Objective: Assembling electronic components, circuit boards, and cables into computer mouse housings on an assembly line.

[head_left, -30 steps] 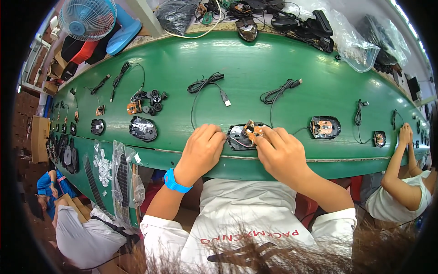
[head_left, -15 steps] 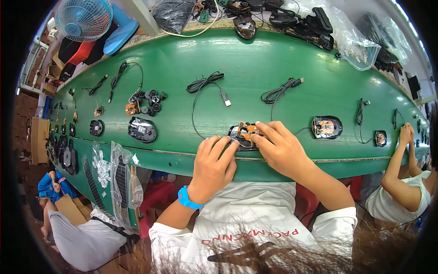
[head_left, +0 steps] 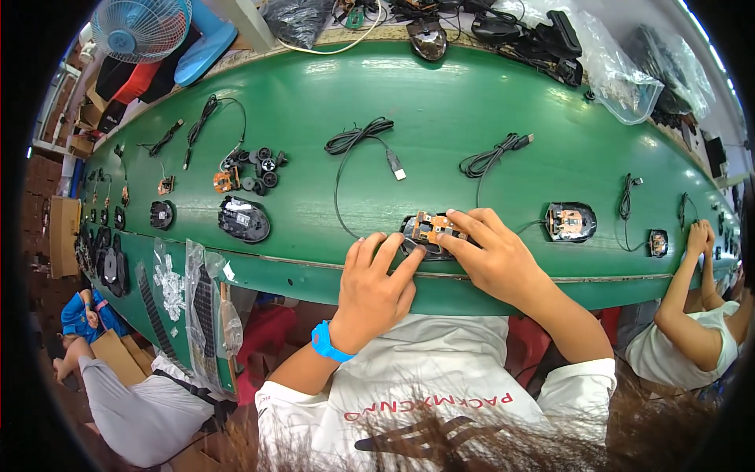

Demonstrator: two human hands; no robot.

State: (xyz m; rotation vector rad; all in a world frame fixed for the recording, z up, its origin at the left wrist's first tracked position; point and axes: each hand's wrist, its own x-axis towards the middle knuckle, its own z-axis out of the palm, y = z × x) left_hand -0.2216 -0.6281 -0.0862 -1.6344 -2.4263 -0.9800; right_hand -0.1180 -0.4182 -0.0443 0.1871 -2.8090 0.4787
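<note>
In front of me at the near part of the green table lies a black computer mouse base (head_left: 408, 226), partly hidden by my fingers. An orange-brown circuit board (head_left: 429, 223) sits over it, with a black cable running off to the left. My left hand (head_left: 376, 287), wearing a blue wristband (head_left: 327, 343), grips the base's left near edge with bent fingers. My right hand (head_left: 497, 256) presses the board's right side with its thumb and fingers. Whether the board is fully seated cannot be seen.
Coiled USB cables (head_left: 358, 138) lie beyond my hands. Another mouse base with a board (head_left: 570, 222) is at the right, and a bare base (head_left: 244, 219) with black wheel parts (head_left: 263, 168) at the left. A person (head_left: 696, 315) works at the far right. A blue fan (head_left: 141, 30) stands back left.
The circuit board has moved from a raised, tilted position to lie flatter over the mouse base. My right thumb has shifted onto the board, and the view has moved slightly.
</note>
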